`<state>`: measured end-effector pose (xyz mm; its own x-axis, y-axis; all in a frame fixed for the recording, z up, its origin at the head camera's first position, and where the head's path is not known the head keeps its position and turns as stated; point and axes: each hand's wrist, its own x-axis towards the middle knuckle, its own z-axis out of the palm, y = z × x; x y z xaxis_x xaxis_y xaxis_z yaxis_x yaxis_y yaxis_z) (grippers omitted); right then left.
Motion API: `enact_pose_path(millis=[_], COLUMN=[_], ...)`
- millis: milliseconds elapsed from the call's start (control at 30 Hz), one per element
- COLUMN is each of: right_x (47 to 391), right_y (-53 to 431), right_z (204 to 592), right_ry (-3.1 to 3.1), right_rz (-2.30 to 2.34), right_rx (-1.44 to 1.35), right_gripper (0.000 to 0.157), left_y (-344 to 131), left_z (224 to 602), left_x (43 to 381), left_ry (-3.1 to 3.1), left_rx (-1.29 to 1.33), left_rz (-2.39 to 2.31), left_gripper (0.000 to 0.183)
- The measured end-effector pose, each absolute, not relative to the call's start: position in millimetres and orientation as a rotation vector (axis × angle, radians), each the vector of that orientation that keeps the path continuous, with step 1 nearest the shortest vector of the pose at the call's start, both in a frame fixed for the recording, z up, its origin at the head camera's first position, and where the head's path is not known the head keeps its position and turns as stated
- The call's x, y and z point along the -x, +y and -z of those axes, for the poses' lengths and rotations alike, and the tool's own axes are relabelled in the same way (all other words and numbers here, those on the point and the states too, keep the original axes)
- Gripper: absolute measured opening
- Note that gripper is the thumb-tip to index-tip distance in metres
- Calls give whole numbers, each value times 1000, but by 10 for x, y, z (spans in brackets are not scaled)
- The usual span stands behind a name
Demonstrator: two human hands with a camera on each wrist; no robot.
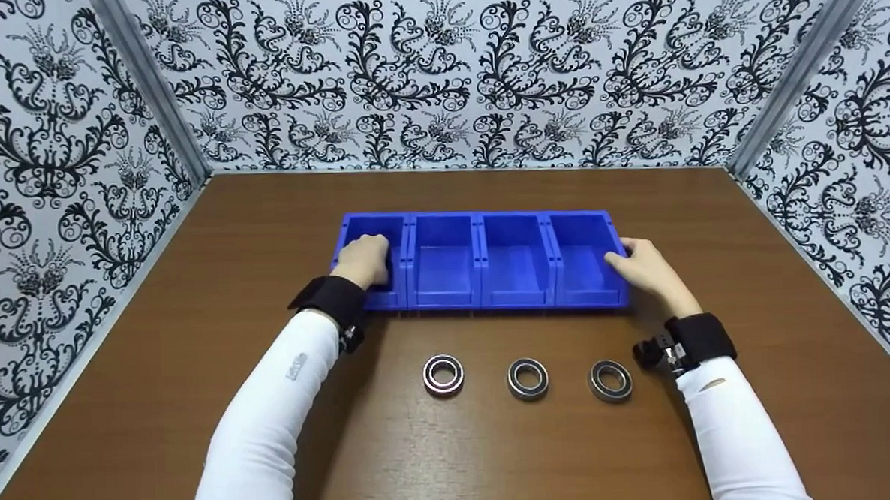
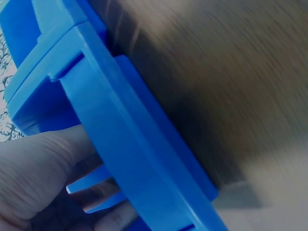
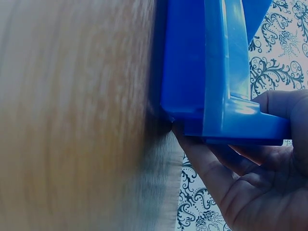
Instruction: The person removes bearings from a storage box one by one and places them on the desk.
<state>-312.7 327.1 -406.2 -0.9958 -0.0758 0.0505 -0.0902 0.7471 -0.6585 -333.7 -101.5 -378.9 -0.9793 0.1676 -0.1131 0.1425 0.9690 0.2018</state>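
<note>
A row of blue storage bins (image 1: pixel 447 299) joined side by side stands on the table. My left hand (image 1: pixel 366 257) reaches down into the leftmost bin from above. In the left wrist view its thumb and fingers (image 2: pixel 98 192) go in behind the bin's front wall (image 2: pixel 115 134), which hides the fingertips; I cannot tell whether they hold anything. At the opposite end my right hand (image 1: pixel 645 267) grips the outer wall of the rightmost bin. Its thumb (image 3: pixel 279 103) lies over the rim, with the fingers (image 3: pixel 207 161) against the outside and underside.
Three ball bearings lie in a row in front of the bins: a left one (image 1: pixel 443 375), a middle one (image 1: pixel 528 379) and a right one (image 1: pixel 610 381) near the right wrist strap. Patterned panels (image 1: pixel 437 77) enclose the brown table (image 1: pixel 484 459) at the back and sides.
</note>
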Motion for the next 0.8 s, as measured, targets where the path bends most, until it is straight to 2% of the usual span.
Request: enact_pose_path(millis=[433, 800], right_x=[3141, 3137], right_y=[3281, 3278], right_z=[4069, 4075], right_ry=[-2931, -2938], right_rz=[-1104, -1123], right_rx=[-125, -121], right_gripper=[47, 47], left_y=[-1001, -1004], left_z=[3755, 3733], left_x=[3326, 3323], left_ry=[2979, 2982], left_rx=[-226, -238], left_rz=[-289, -289], left_gripper=[36, 30])
